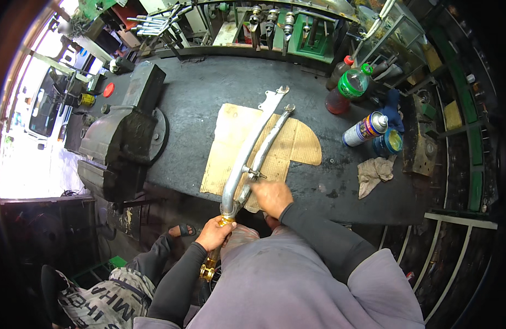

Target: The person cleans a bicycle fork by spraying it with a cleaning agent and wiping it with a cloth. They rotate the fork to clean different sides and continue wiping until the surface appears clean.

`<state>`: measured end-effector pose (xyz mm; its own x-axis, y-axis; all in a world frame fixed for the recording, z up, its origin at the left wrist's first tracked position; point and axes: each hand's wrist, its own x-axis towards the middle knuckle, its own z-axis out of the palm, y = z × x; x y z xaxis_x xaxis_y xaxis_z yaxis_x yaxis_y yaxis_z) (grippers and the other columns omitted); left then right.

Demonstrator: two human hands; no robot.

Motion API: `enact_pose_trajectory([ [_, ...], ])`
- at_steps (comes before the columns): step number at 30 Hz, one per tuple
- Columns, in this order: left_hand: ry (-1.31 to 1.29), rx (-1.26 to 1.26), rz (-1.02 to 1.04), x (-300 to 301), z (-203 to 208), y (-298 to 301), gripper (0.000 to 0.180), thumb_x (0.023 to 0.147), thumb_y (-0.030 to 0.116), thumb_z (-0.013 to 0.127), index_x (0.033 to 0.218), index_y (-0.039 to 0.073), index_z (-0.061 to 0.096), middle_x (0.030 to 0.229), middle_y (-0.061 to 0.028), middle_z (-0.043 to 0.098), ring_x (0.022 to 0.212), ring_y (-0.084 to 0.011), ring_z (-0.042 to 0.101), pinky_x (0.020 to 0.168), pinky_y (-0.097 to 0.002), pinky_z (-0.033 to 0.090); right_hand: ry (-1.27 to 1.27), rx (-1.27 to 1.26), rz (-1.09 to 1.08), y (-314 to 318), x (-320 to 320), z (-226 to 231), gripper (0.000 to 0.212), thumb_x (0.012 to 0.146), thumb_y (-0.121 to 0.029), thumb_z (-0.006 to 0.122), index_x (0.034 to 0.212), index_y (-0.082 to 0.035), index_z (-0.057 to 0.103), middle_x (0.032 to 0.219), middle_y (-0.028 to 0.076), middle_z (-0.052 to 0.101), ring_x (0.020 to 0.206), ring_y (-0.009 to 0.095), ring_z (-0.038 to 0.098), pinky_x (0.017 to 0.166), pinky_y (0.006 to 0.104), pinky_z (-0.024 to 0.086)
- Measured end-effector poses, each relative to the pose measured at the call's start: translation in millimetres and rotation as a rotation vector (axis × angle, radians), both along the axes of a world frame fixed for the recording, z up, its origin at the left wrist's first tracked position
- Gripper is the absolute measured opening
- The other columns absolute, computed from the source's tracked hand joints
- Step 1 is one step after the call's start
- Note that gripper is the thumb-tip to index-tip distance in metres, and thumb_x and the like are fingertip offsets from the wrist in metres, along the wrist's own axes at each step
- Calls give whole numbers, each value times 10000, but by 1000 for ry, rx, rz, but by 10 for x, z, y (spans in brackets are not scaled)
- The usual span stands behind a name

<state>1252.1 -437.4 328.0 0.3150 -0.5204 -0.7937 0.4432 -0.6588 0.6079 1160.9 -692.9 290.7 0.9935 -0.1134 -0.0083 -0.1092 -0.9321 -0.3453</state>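
Note:
A silver two-legged bicycle fork (235, 174) lies slanted over the bench's front edge, its leg ends pointing away from me. Below its crown my left hand (213, 234) is wrapped round the tube, next to a gold ring (226, 221). A gold clamp-like part (207, 271) sits lower on that tube. My right hand (272, 198) is curled beside the right leg, near a short threaded bolt (254, 172) that sticks out between the legs. Its fingertips are blurred, and what they hold is hidden. Flattened brown cardboard (220, 140) lies under the fork.
A large dark bench vise (118, 140) stands at left. On the right are a bottle of dark red liquid (347, 90), a spray can (365, 129), an open tin (389, 142) and a crumpled rag (375, 174). Tools line the back. Another person (116, 296) is low at left.

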Motion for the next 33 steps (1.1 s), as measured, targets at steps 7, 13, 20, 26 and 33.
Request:
enact_pose_trajectory([
  [7,-96,-4,-76,18,-225,95,237,1060,249,751,1083,27,669,702,-22,643,528,-135,604,496,-333,505,-12,-89,94,174,-32,69,453,977,-167,615,1409,-95,728,814,129,766,753,273,779,642,424,610],
  [13,-108,15,-90,42,-166,33,272,1055,275,754,1084,13,685,703,-30,662,536,-140,621,506,-334,521,53,-31,18,575,-88,165,542,955,-149,623,1465,25,678,769,149,772,663,302,771,625,444,617],
  [20,-115,-10,-127,130,-115,13,276,1055,278,755,1067,11,682,693,-34,657,532,-145,627,503,-341,524,17,-163,55,-221,240,215,231,929,-186,679,1093,-84,806,726,127,753,679,309,774,597,467,608],
  [26,-241,-30,-213,281,-104,-29,291,1039,285,769,1059,5,695,712,-33,664,555,-138,632,520,-338,533,121,-101,260,-673,297,51,345,968,-167,609,1264,-143,785,902,189,789,826,378,779,720,523,628],
  [33,-180,41,-230,397,78,-36,320,1020,310,787,1107,8,725,754,-35,681,575,-130,624,545,-320,526,-123,-10,13,-955,197,-205,453,992,-96,576,1416,-86,736,1015,180,807,934,351,792,820,482,643],
])
